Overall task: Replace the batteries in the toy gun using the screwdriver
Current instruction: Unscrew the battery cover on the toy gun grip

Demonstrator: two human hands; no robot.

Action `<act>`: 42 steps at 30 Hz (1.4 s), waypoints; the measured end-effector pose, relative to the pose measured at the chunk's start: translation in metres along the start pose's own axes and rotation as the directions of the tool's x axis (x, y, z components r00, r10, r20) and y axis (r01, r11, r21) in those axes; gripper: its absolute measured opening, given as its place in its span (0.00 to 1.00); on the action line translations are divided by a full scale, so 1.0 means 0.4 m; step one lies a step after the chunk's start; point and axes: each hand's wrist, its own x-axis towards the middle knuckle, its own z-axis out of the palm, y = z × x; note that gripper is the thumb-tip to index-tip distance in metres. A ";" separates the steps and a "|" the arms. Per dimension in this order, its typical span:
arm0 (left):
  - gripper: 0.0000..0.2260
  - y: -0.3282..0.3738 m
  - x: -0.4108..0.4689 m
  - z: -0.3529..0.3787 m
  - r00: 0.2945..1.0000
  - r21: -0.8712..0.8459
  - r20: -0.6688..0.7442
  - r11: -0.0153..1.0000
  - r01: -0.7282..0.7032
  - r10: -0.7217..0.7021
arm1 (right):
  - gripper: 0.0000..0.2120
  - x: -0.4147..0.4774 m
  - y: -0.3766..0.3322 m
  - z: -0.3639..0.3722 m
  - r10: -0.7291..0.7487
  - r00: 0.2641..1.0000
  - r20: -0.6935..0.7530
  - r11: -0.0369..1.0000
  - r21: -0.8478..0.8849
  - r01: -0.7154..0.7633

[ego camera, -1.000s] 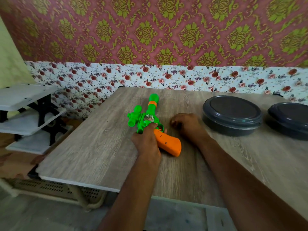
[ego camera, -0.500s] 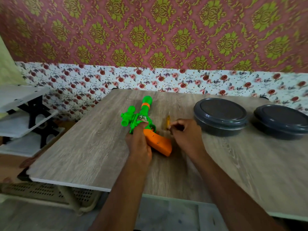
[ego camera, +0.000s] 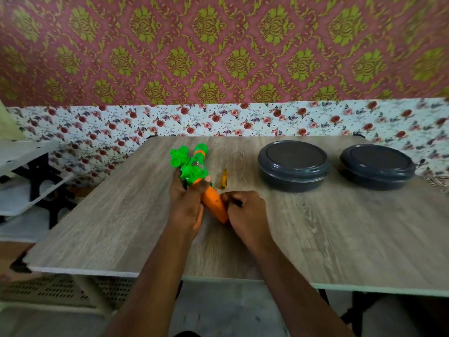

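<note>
Nearest the camera, two bare forearms reach onto the wood-grain table (ego camera: 340,239). The left hand (ego camera: 187,203) grips the one toy gun (ego camera: 213,203) where the green body meets the orange grip, fingers wrapped round it, the barrel pointing away. The right hand (ego camera: 245,212) is curled tight against the butt of the orange grip, knuckles up; whether it pinches anything, I cannot tell. Just beyond, one yellow-handled screwdriver (ego camera: 224,178) lies on the table beside the gun, untouched. Further right sit two dark grey lidded containers, the near one (ego camera: 294,164) and the far one (ego camera: 376,166), side by side. Behind them is the floral wallpaper (ego camera: 218,120)
</note>
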 end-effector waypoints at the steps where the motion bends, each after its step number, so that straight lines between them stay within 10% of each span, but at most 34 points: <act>1: 0.31 -0.001 0.005 0.003 0.999 0.077 -0.018 0.997 -0.029 0.030 | 0.12 -0.005 -0.005 -0.003 0.008 1.000 0.014 1.000 0.018 -0.008; 10: 0.33 0.015 0.013 0.138 0.981 0.799 0.148 0.569 -0.195 0.128 | 0.12 0.014 0.000 -0.014 0.242 0.965 0.101 0.843 0.470 -0.261; 16: 0.19 0.015 0.005 0.171 0.958 0.896 0.266 0.340 -0.287 0.107 | 0.08 0.017 0.000 -0.016 0.357 0.877 0.322 0.436 0.773 -0.461; 20: 0.23 0.030 0.004 0.140 0.969 0.916 0.185 0.328 -0.231 0.166 | 0.12 0.024 -0.003 -0.022 0.385 0.834 0.395 0.286 0.808 -0.515; 42: 0.31 0.029 0.056 0.096 0.957 0.896 0.209 0.352 -0.270 0.203 | 0.13 0.014 -0.004 -0.028 0.284 0.869 0.405 0.292 0.827 -0.481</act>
